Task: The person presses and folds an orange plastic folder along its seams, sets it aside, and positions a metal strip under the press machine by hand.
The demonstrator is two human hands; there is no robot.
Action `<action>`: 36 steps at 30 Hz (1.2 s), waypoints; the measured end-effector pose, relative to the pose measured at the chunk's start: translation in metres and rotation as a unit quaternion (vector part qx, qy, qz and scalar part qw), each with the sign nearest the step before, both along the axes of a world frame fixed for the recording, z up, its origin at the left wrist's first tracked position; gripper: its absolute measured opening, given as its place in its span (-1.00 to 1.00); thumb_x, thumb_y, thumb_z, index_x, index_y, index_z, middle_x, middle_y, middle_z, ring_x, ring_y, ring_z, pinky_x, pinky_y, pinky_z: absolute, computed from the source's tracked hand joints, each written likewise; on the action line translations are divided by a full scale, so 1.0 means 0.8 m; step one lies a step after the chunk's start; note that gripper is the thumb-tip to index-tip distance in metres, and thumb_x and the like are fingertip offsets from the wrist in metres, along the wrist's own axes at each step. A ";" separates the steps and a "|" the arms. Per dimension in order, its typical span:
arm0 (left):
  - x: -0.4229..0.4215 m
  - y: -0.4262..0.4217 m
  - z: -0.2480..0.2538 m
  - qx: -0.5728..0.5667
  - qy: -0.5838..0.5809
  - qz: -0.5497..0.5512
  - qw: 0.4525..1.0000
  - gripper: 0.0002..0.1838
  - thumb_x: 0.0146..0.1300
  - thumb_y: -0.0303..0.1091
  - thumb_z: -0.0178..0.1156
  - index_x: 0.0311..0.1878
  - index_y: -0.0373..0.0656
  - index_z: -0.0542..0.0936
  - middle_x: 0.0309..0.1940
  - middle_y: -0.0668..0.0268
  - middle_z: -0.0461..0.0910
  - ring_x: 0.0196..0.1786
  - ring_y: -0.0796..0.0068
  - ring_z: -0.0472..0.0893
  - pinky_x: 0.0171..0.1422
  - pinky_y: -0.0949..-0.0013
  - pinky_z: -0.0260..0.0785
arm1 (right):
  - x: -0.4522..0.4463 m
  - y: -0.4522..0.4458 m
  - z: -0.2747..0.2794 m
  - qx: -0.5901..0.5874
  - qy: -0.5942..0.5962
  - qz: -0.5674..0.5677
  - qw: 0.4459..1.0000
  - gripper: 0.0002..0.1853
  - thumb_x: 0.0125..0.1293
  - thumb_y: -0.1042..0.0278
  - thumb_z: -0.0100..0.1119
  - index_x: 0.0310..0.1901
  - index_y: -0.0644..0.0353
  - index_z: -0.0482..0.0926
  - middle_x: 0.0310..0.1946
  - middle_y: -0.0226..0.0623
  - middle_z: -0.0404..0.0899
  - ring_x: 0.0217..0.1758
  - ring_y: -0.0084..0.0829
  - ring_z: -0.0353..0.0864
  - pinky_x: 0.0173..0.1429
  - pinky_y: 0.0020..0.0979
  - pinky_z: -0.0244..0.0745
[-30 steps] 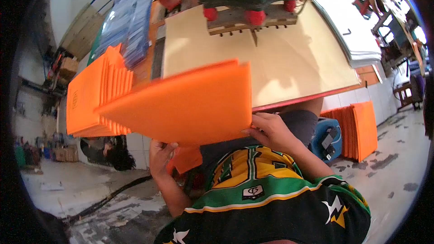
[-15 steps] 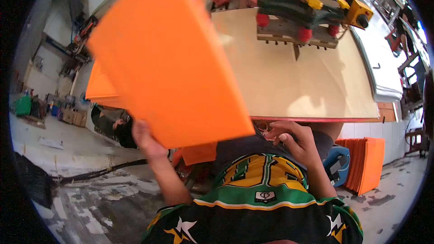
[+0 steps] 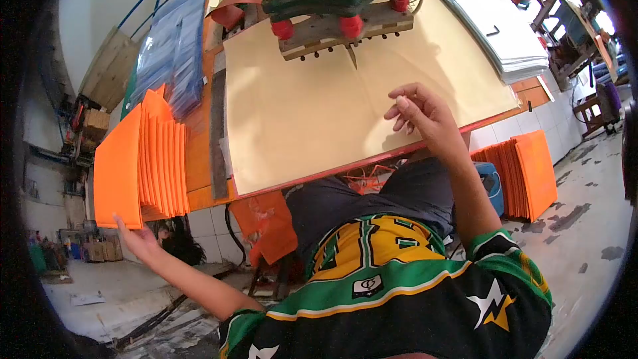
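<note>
Opposite a blue container (image 3: 494,189), left hand (image 3: 138,239) grips an orange stack (image 3: 119,173), right hand (image 3: 425,116) empty.

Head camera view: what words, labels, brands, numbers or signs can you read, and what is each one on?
"G", or a mark like it: white patch on the jersey; its finer detail is too small.
Large characters on the jersey's yellow front: too folded to read.
Star-like emblem on the jersey: no letters seen.
Orange stack by the left hand: no readable text.
</note>
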State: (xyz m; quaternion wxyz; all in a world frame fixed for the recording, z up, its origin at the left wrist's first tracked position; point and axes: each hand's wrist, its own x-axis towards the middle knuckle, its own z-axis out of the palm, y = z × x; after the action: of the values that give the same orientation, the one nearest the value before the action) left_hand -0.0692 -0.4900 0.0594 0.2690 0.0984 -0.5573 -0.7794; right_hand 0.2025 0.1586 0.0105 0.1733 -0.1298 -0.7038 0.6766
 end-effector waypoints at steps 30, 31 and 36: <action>0.094 0.142 0.009 -0.039 0.013 -0.032 0.999 -0.39 0.59 0.19 0.13 0.42 -0.09 0.46 -0.28 0.35 0.58 -0.42 0.63 0.55 -0.55 0.65 0.26 | 0.004 0.390 0.018 0.431 -0.363 -0.381 0.733 -0.56 0.35 0.07 0.24 -0.08 0.38 0.72 0.01 0.15 0.74 0.12 0.16 0.73 0.23 0.05 0.59; 0.097 0.150 0.011 -0.041 0.015 -0.033 0.998 -0.39 0.59 0.19 0.13 0.42 -0.09 0.46 -0.28 0.35 0.58 -0.42 0.63 0.55 -0.55 0.65 0.26 | 0.003 0.392 0.021 0.414 -0.377 -0.382 0.735 -0.57 0.33 0.07 0.25 -0.10 0.38 0.72 0.00 0.15 0.75 0.11 0.17 0.73 0.21 0.04 0.60; 0.089 0.124 -0.010 -0.028 0.050 0.024 0.998 -0.47 0.60 0.13 0.13 0.27 -0.16 0.54 -0.46 0.42 0.41 -0.58 0.66 0.29 -0.60 0.53 -0.01 | -0.008 0.416 0.036 0.479 -0.415 -0.342 0.694 -0.59 0.26 0.14 0.31 -0.05 0.35 0.73 -0.02 0.07 0.77 0.10 0.15 0.75 0.18 0.02 0.62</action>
State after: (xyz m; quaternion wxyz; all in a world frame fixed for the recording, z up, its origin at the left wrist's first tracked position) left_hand 0.0020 -0.3911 0.0511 0.3180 0.0654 -0.5622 -0.7606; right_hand 0.1961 0.4915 0.0395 0.1217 -0.5280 -0.8402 0.0192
